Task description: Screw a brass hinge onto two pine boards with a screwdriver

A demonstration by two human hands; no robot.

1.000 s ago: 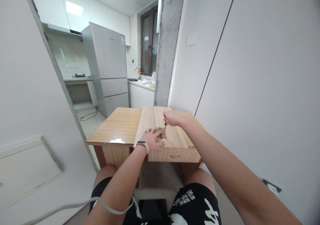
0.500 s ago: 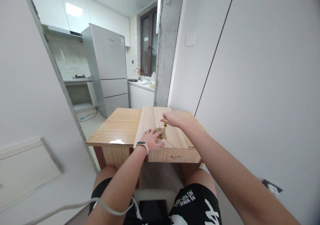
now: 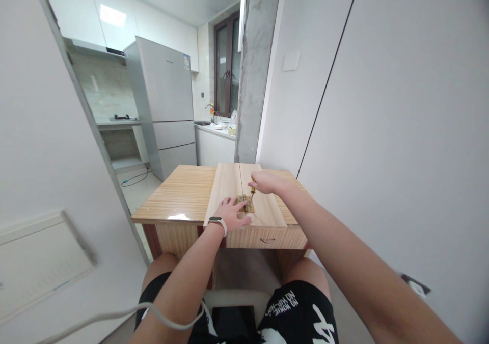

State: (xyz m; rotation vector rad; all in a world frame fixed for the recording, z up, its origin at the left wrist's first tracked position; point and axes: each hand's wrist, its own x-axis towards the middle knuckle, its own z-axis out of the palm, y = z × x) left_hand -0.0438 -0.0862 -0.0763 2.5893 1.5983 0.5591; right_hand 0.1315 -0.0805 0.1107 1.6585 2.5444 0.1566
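Two pale wooden boards (image 3: 225, 185) lie side by side on the desk, a thin seam between them. Across the seam near their front sits a brass-coloured hinge (image 3: 249, 207). My left hand (image 3: 231, 213), wearing a wristband, lies spread on the boards with its fingertips on the hinge's left side. In my right hand (image 3: 264, 182) is a screwdriver (image 3: 252, 189) with a yellow handle, gripped from above. It points down, slightly tilted, and its tip meets the hinge's right leaf. Any screw under the tip is too small to make out.
The striped wooden desk (image 3: 175, 186) has a drawer with a handle (image 3: 267, 240) at its front. White walls stand close on both sides. A grey cable (image 3: 160, 313) crosses near my left forearm. Beyond the doorway is a fridge (image 3: 168, 89).
My right hand has shifted very slightly to the right and its grip on the screwdriver has turned a little. My left hand stays in place on the hinge.
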